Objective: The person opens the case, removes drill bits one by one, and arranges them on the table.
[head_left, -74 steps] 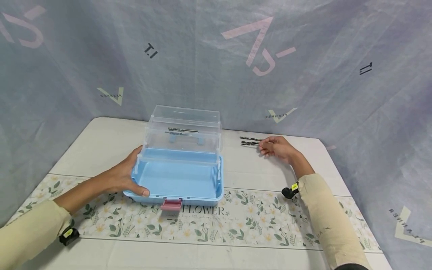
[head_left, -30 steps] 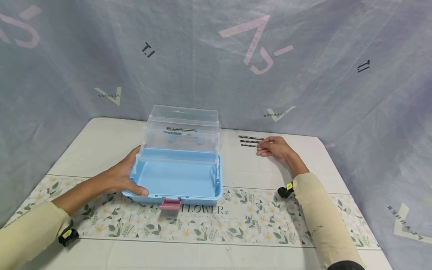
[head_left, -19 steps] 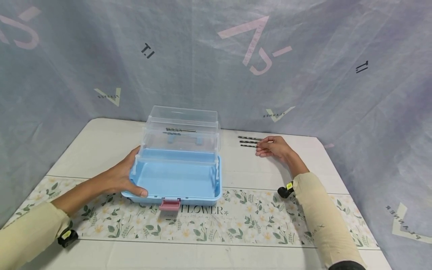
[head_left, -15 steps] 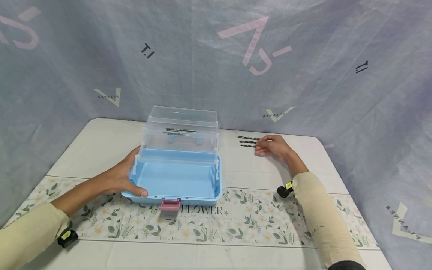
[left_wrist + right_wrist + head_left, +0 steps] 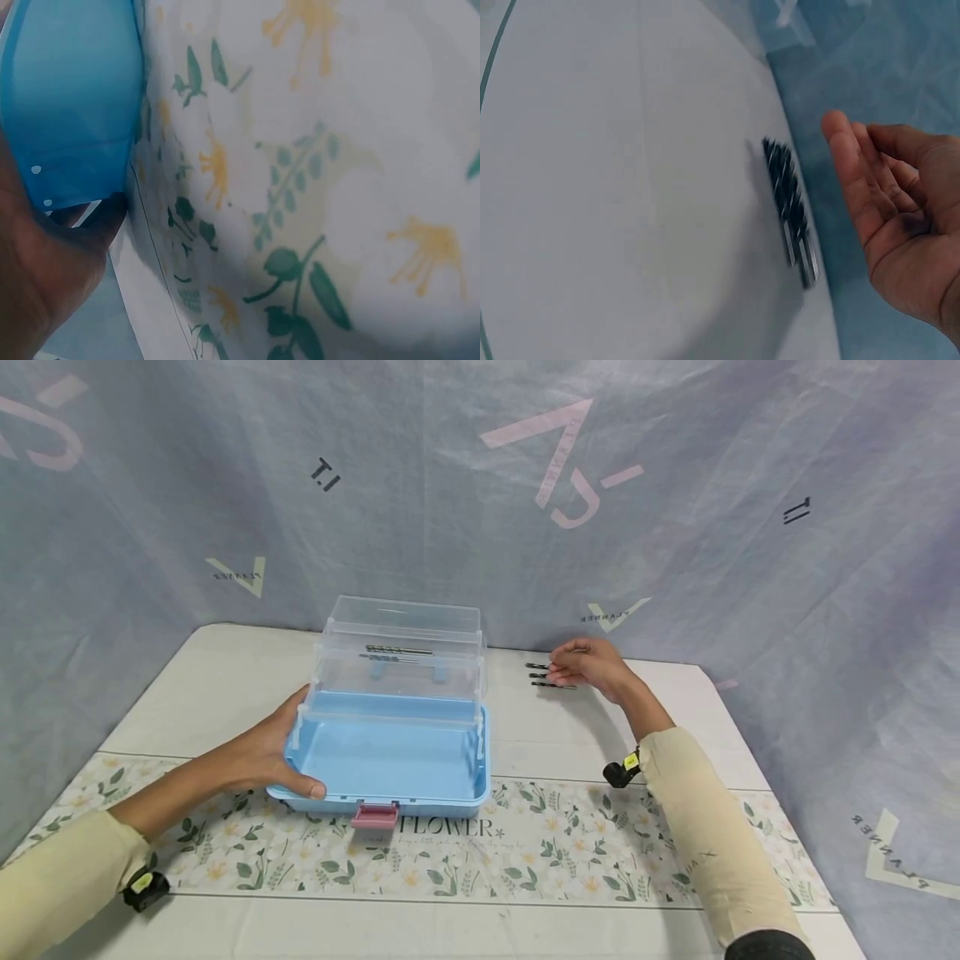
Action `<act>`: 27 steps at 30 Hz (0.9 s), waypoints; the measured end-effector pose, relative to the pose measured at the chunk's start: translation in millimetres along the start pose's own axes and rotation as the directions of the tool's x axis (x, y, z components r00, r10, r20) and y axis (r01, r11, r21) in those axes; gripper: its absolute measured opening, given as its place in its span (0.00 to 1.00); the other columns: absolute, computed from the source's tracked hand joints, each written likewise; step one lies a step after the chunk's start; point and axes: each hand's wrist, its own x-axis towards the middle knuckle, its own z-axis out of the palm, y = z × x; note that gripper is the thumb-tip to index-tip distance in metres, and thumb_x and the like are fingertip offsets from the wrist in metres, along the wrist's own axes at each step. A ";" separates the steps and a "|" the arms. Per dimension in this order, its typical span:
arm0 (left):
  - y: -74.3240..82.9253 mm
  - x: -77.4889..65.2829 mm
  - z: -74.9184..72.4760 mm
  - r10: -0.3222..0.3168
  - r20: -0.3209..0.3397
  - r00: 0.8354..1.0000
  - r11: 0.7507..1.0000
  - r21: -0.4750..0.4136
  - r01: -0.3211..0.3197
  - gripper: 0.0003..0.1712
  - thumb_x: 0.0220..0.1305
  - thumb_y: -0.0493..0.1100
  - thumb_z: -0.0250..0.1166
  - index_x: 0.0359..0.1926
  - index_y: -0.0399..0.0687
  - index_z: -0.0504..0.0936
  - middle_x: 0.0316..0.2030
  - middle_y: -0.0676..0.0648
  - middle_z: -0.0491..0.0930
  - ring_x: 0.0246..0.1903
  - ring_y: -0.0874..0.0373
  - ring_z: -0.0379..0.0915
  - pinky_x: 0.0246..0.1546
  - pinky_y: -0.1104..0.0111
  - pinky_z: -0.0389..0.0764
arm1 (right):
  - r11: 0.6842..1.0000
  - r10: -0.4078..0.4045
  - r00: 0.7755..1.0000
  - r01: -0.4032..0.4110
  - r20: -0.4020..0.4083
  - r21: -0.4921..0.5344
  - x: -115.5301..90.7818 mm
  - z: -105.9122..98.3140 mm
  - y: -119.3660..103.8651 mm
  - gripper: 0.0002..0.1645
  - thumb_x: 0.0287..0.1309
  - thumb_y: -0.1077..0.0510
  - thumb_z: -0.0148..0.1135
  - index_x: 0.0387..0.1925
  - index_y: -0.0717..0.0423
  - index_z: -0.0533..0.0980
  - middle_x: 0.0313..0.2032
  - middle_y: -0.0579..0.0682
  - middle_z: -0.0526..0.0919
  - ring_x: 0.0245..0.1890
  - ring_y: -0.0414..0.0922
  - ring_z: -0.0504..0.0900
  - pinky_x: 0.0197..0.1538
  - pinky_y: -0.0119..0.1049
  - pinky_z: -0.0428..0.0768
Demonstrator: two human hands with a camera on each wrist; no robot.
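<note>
My left hand [image 5: 273, 756] grips the left side of a light blue plastic box [image 5: 427, 804], its thumb over the front rim. The box's clear lid [image 5: 405, 614] stands raised. At the back right of the table, my right hand [image 5: 588, 668] hovers over three drill bits [image 5: 553, 686] and partly hides them in the head view. The right wrist view shows that hand [image 5: 907, 217] apart from the dark drill bits [image 5: 789, 202], its fingers loosely bent with nothing between them.
Two more drill bits [image 5: 397, 651] show through the clear plastic; whether they lie in a tray or behind it, I cannot tell. A pink latch [image 5: 375, 816] hangs at the box's front. A grey printed cloth [image 5: 420, 485] rises behind the white table [image 5: 570, 743].
The three bits, bunched at first, became spaced apart under my right hand. That hand has since moved up and left off the nearest bit. My left hand keeps its hold on the box.
</note>
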 end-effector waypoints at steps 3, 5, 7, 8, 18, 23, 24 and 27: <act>0.7 -0.4 -0.1 0.004 0.003 1.000 1.000 0.004 -0.004 0.96 0.45 0.40 0.93 0.93 0.58 0.25 0.88 0.27 0.50 0.81 0.17 0.56 0.67 0.22 0.74 | 1.000 -0.029 1.000 0.029 0.005 -0.012 -0.6 5.9 -9.7 0.26 0.86 0.58 0.60 0.69 0.77 0.74 0.47 0.57 0.93 0.42 0.42 0.95 0.53 0.36 0.93; 1.1 -0.9 -0.4 0.002 0.002 1.000 1.000 0.011 -0.002 0.96 0.46 0.40 0.93 0.93 0.62 0.24 0.89 0.29 0.47 0.83 0.17 0.51 0.68 0.19 0.70 | 0.999 -0.044 0.999 0.044 0.005 -0.009 -0.6 10.0 -16.0 0.25 0.86 0.58 0.61 0.68 0.77 0.75 0.46 0.56 0.93 0.42 0.42 0.95 0.53 0.38 0.94; 1.5 -1.3 -0.6 -0.005 0.000 1.000 1.000 0.017 0.005 0.97 0.46 0.41 0.93 0.93 0.65 0.23 0.91 0.30 0.41 0.85 0.17 0.45 0.70 0.17 0.66 | 0.998 -0.057 0.998 0.057 0.006 -0.005 -0.5 14.1 -22.2 0.24 0.86 0.58 0.61 0.67 0.75 0.76 0.47 0.56 0.92 0.42 0.42 0.95 0.54 0.39 0.94; 1.9 -1.5 -0.6 -0.011 -0.002 1.000 1.000 0.020 0.011 0.97 0.46 0.41 0.93 0.92 0.66 0.22 0.92 0.31 0.39 0.86 0.17 0.43 0.70 0.16 0.63 | 0.998 -0.063 0.998 0.063 0.007 -0.003 -0.5 16.1 -25.3 0.23 0.86 0.58 0.61 0.67 0.75 0.76 0.47 0.56 0.92 0.42 0.42 0.95 0.55 0.40 0.94; 9.4 -9.2 0.6 -0.153 0.008 0.988 0.985 0.087 0.152 0.95 0.52 0.50 0.90 0.91 0.60 0.16 0.90 0.29 0.20 0.84 0.11 0.26 0.68 0.11 0.55 | 0.993 -0.116 0.993 0.116 -0.006 0.031 3.7 36.2 -49.4 0.18 0.85 0.60 0.61 0.63 0.71 0.77 0.43 0.52 0.91 0.41 0.42 0.96 0.57 0.44 0.93; 8.9 -12.5 3.9 -0.143 -0.008 0.990 0.988 0.064 0.143 0.96 0.52 0.48 0.91 0.91 0.60 0.17 0.90 0.31 0.19 0.85 0.12 0.24 0.70 0.11 0.52 | 0.989 -0.143 0.990 0.143 -0.003 0.036 6.7 46.9 -57.8 0.21 0.85 0.60 0.61 0.65 0.74 0.76 0.44 0.56 0.91 0.40 0.42 0.96 0.55 0.41 0.94; 8.8 -13.1 4.7 -0.136 -0.016 0.991 0.989 0.059 0.137 0.96 0.51 0.48 0.91 0.91 0.60 0.17 0.91 0.32 0.19 0.86 0.13 0.24 0.71 0.11 0.50 | 0.988 -0.147 0.989 0.147 -0.002 0.037 6.9 49.1 -59.7 0.21 0.85 0.60 0.61 0.65 0.74 0.76 0.45 0.57 0.91 0.40 0.42 0.96 0.55 0.41 0.94; 9.0 -14.4 6.4 -0.127 -0.042 0.991 0.989 0.063 0.130 0.99 0.47 0.47 0.93 0.91 0.58 0.18 0.91 0.33 0.20 0.87 0.16 0.23 0.72 0.11 0.47 | 0.986 -0.153 0.988 0.153 -0.004 0.062 7.6 55.7 -66.6 0.20 0.84 0.61 0.62 0.64 0.73 0.77 0.47 0.61 0.91 0.40 0.44 0.96 0.52 0.41 0.94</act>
